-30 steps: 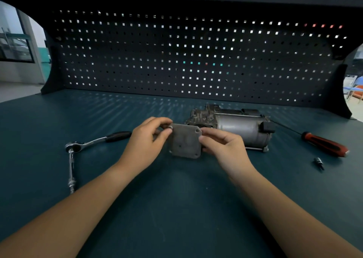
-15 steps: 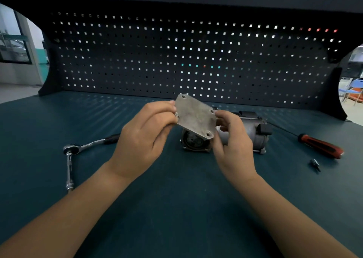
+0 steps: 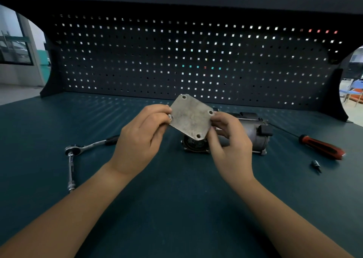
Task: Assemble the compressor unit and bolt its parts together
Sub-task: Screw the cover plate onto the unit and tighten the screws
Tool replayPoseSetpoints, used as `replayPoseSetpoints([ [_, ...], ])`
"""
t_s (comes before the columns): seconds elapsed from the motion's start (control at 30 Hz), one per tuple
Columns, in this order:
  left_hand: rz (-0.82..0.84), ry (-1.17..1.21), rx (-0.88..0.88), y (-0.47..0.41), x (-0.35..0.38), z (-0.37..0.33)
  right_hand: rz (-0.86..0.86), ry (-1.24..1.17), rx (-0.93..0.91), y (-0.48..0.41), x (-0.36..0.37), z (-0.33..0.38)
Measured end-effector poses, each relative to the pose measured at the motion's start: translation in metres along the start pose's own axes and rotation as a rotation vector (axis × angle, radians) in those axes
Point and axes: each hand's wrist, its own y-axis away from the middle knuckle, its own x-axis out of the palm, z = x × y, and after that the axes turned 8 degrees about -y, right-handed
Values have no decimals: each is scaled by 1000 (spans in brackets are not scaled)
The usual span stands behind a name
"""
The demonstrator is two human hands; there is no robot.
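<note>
the plate [image 3: 191,118] is not yet on the compressor [image 3: 255,137]; left hand [image 3: 141,137] and right hand [image 3: 229,141] both pinch its edges (one bolt [image 3: 169,117] sits in a corner). seating and tightening look left to do.

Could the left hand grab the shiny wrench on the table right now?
Probably not yet: the left hand is busy pinching the metal plate. The ratchet wrench lies to its left with nothing between, so it could after letting go.
</note>
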Motion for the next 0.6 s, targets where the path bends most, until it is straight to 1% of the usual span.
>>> replayPoseSetpoints([
  [0.07,9,0,-13,1,1,1,-8,-30,84,0,1,4],
  [0.1,14,2,-17,1,2,1,-16,-91,183,-1,2,6],
  [0.13,22,8,-22,2,2,1,-41,-223,321,-3,2,9],
  [0.2,42,24,-44,2,3,1,-131,-629,650,-8,3,12],
  [0.23,52,33,-63,3,3,1,-168,-808,776,-10,3,13],
  [0.3,62,70,-133,6,5,-1,-222,-992,901,-12,2,13],
  [0.37,67,155,-259,8,9,-6,-234,-1048,955,-11,2,13],
  [0.5,114,472,-670,10,15,-13,-192,-991,1022,-10,2,11],
  [0.53,132,500,-718,11,16,-12,-194,-977,1029,-10,2,10],
  [0.6,160,519,-757,12,17,-10,-202,-962,1043,-9,1,8],
])
